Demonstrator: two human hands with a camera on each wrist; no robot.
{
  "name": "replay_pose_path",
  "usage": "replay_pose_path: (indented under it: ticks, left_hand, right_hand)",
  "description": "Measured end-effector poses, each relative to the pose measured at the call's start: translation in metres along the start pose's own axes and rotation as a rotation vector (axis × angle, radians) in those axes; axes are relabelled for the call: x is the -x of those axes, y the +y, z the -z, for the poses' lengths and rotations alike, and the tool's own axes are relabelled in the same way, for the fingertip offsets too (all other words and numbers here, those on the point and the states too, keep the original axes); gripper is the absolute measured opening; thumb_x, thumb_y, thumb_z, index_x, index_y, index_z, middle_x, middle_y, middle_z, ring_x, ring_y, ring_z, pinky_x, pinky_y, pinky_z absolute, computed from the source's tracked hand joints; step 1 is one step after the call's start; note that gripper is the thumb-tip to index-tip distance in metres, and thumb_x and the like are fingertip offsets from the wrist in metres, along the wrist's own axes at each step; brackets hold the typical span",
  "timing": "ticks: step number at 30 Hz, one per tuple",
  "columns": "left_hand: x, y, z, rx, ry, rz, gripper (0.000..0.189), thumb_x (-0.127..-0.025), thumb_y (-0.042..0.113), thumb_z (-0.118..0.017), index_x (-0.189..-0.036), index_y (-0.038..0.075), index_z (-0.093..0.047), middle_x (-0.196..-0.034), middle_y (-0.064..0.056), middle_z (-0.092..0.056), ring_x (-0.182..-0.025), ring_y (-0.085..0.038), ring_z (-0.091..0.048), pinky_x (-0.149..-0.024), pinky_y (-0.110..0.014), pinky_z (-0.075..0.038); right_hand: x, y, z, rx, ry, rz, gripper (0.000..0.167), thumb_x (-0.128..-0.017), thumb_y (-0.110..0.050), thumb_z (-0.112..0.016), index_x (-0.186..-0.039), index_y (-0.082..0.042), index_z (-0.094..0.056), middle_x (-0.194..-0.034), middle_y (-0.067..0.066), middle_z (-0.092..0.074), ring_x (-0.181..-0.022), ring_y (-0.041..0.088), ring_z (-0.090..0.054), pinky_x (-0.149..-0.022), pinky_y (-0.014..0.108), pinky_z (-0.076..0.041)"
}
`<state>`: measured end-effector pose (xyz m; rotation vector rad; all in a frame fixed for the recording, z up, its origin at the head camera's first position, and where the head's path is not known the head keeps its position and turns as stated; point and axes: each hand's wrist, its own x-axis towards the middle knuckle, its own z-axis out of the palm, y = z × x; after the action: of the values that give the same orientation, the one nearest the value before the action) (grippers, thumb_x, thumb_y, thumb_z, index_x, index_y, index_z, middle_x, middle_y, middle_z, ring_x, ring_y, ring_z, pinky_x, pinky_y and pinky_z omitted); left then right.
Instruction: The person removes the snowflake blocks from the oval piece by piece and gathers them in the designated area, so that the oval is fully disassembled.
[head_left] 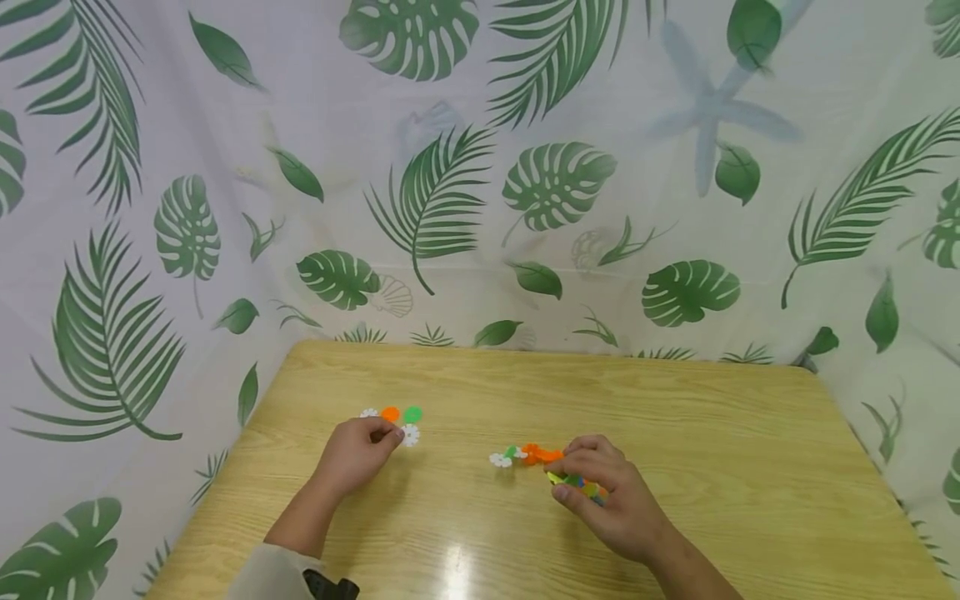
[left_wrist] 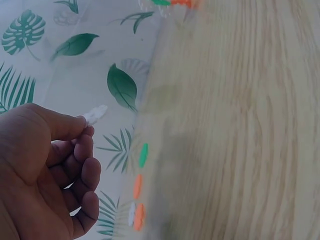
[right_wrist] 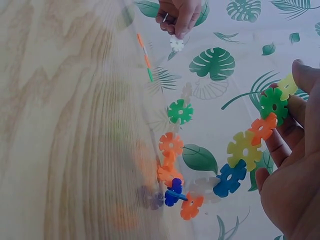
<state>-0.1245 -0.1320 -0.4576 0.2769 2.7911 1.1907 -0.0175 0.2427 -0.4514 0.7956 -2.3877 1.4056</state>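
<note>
Between thumb and forefinger, my left hand (head_left: 354,458) pinches a white notched snowflake disc (head_left: 410,435), held up above the table. My right hand (head_left: 618,504) holds one end of a chain of interlocked snowflake discs. In the right wrist view, a small yellow disc (right_wrist: 287,88) and a green disc (right_wrist: 268,106) are at its fingers. From there the chain hangs through a larger yellow disc (right_wrist: 236,150) and a blue disc (right_wrist: 226,185), then curves round to orange discs (right_wrist: 170,144) and another green disc (right_wrist: 180,111). In the head view, its far end shows white discs (head_left: 500,460).
Loose discs lie on the wooden table (head_left: 675,417) beyond my left hand: an orange one (head_left: 390,413), a green one (head_left: 412,414) and a white one (head_left: 368,412). A leaf-patterned cloth (head_left: 465,317) hangs along the table's back and sides.
</note>
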Motion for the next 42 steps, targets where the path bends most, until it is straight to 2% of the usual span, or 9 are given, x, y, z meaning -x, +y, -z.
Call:
replay_pose_path:
  ticks: [5, 11, 16, 23, 32, 35, 42]
  left_hand:
    - [-0.004, -0.011, 0.001, -0.029, -0.017, 0.067, 0.017, -0.099, 0.025, -0.071, -0.093, 0.01, -0.077, -0.081, 0.002, -0.07, -0.064, -0.016, -0.053, -0.06, -0.033, -0.045]
    - [-0.006, -0.022, 0.002, -0.074, -0.021, 0.125, 0.02, -0.1, 0.028, -0.07, -0.091, 0.01, -0.077, -0.076, 0.002, -0.066, -0.062, -0.016, -0.052, -0.058, -0.032, -0.044]
    - [-0.007, -0.029, 0.001, -0.126, -0.023, 0.143, 0.024, -0.1, 0.029, -0.068, -0.086, 0.01, -0.074, -0.067, 0.001, -0.059, -0.059, -0.017, -0.05, -0.056, -0.032, -0.041]
    - [-0.011, -0.039, 0.002, -0.217, -0.018, 0.168, 0.027, -0.1, 0.029, -0.064, -0.081, 0.012, -0.073, -0.065, 0.001, -0.057, -0.058, -0.018, -0.049, -0.055, -0.032, -0.039]
    - [-0.017, -0.044, 0.0, -0.293, -0.023, 0.19, 0.043, -0.1, 0.033, -0.06, -0.061, 0.016, -0.056, -0.056, 0.001, -0.046, -0.051, -0.017, -0.043, -0.05, -0.03, -0.034]
    - [-0.018, -0.045, 0.0, -0.309, -0.019, 0.196, 0.044, -0.1, 0.033, -0.059, -0.06, 0.016, -0.055, -0.055, 0.002, -0.046, -0.051, -0.017, -0.044, -0.05, -0.031, -0.034]
    - [-0.017, -0.046, -0.002, -0.312, -0.028, 0.203, 0.039, -0.101, 0.034, -0.061, -0.066, 0.015, -0.062, -0.058, 0.001, -0.049, -0.054, -0.017, -0.045, -0.052, -0.031, -0.035]
  right_hand:
    - [0.0, -0.002, 0.0, 0.002, 0.001, -0.009, 0.031, -0.095, -0.002, -0.073, -0.119, -0.021, -0.074, -0.112, -0.011, -0.07, -0.112, 0.018, -0.051, -0.095, 0.034, -0.045]
    - [0.0, -0.003, 0.0, 0.002, 0.007, -0.026, 0.031, -0.095, -0.003, -0.074, -0.118, -0.024, -0.074, -0.109, -0.012, -0.071, -0.112, 0.017, -0.051, -0.095, 0.035, -0.043]
    - [0.0, -0.003, -0.002, -0.002, 0.015, -0.028, 0.03, -0.094, -0.004, -0.074, -0.115, -0.026, -0.074, -0.106, -0.013, -0.071, -0.111, 0.017, -0.051, -0.094, 0.037, -0.04]
    - [0.0, -0.005, -0.003, -0.003, 0.011, -0.029, 0.031, -0.094, -0.004, -0.074, -0.116, -0.027, -0.074, -0.105, -0.012, -0.071, -0.11, 0.017, -0.05, -0.095, 0.038, -0.037]
    - [-0.001, -0.004, -0.003, 0.005, 0.008, -0.022, 0.031, -0.094, -0.005, -0.075, -0.116, -0.026, -0.075, -0.107, -0.013, -0.071, -0.11, 0.017, -0.051, -0.096, 0.039, -0.037]
    - [-0.002, -0.005, -0.003, 0.017, 0.005, -0.022, 0.031, -0.093, -0.006, -0.076, -0.116, -0.026, -0.075, -0.108, -0.014, -0.071, -0.111, 0.017, -0.051, -0.097, 0.04, -0.036]
    - [-0.001, -0.007, -0.003, 0.022, -0.002, -0.035, 0.03, -0.094, -0.007, -0.076, -0.116, -0.027, -0.074, -0.108, -0.014, -0.07, -0.112, 0.017, -0.05, -0.099, 0.042, -0.034]
